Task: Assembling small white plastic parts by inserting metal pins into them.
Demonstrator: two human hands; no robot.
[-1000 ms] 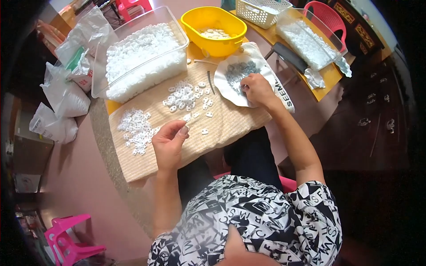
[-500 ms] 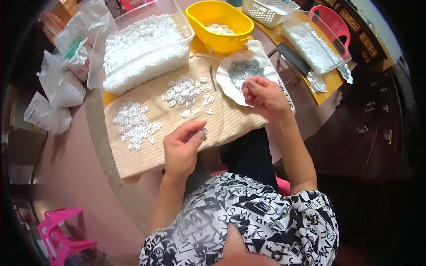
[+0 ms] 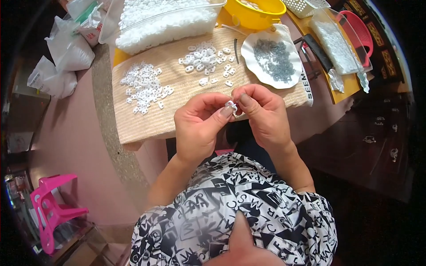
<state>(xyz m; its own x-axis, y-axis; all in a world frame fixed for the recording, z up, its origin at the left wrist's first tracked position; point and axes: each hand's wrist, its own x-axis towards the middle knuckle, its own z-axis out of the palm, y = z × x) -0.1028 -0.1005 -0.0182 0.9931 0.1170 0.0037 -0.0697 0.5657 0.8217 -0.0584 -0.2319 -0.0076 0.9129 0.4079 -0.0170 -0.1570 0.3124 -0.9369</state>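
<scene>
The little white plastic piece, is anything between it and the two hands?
No. The small white plastic piece is pinched directly between the fingertips of the left hand and the right hand, above the near edge of the tan woven mat. Nothing visible sits between fingers and piece.

- The small white piece (image 3: 231, 105) is mostly covered by the fingertips of the left hand (image 3: 199, 126) and right hand (image 3: 262, 115); its shape can't be made out.
- The clear tub of white parts (image 3: 164, 20), yellow bowl (image 3: 255, 11) and white basket (image 3: 306, 5) run off the top edge.
- The grey bits on the white dish (image 3: 273, 57) are too small to identify.
</scene>
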